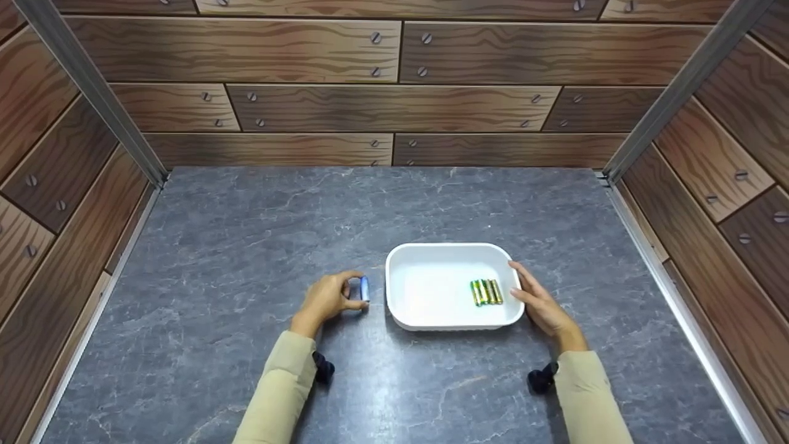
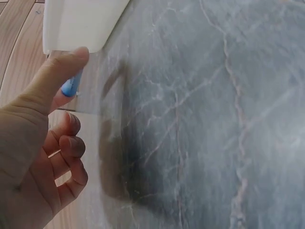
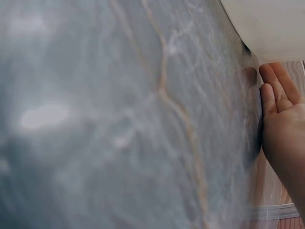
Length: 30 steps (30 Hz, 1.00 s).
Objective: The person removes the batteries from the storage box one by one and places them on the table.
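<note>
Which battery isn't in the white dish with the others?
The blue and silver battery, pinched in the left hand on the grey table. The green and gold batteries lie side by side inside the white plastic dish.

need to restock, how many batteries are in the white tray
4, as far as the head view shows: small green and yellow cylindrical batteries lying side by side at the right end of the white plastic tray, beside the right hand. They are small, so the count is approximate.
</note>
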### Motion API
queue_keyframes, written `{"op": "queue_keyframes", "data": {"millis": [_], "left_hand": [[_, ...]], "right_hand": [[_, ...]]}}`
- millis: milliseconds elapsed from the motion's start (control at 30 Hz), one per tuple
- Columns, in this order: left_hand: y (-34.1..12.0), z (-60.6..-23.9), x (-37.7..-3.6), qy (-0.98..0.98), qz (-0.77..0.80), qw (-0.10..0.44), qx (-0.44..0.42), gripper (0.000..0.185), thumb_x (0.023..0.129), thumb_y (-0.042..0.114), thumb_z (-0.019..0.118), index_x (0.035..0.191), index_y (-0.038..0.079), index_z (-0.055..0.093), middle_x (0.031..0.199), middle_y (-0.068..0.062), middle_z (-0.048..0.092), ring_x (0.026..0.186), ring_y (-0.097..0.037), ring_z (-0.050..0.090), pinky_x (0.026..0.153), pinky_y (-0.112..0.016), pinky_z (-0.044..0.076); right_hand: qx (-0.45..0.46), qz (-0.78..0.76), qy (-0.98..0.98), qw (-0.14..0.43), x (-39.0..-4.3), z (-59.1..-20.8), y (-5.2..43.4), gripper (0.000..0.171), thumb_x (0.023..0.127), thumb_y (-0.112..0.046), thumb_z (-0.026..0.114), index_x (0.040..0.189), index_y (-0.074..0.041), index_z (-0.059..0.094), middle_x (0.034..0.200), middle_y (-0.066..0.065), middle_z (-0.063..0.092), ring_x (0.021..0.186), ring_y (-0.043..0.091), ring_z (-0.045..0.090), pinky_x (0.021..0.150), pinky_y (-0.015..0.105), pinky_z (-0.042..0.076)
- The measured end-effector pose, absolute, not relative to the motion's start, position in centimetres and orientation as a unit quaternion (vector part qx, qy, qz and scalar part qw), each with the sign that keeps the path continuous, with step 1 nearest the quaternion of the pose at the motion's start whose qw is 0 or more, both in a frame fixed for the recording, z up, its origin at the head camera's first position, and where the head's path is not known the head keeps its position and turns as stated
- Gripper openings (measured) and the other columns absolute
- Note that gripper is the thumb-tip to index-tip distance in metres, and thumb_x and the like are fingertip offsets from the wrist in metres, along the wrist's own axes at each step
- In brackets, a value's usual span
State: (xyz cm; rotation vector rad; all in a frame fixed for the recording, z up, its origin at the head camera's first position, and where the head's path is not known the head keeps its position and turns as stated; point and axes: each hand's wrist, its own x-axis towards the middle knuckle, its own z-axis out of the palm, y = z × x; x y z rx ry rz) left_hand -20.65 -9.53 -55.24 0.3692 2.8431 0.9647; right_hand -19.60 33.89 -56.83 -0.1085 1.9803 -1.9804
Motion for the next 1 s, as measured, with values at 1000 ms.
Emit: {"op": "queue_keyframes", "data": {"millis": [1000], "left_hand": [[-9.48,-55.79,-20.62,0.951,0.282,0.071,0.104,0.064,0.068,0.040,0.084,0.126,0.022,0.063,0.066,0.008,0.048,0.061,-0.010,0.040,0.054,-0.025,0.031]], "right_hand": [[-0.043,-0.705,0.688,0.163,-19.51,-56.94,33.96,0.071,0.097,-0.007,0.049,0.154,-0.005,0.008,0.164,0.014,-0.004,0.118,-0.026,0.034,0.099,0.004,0.030]]}}
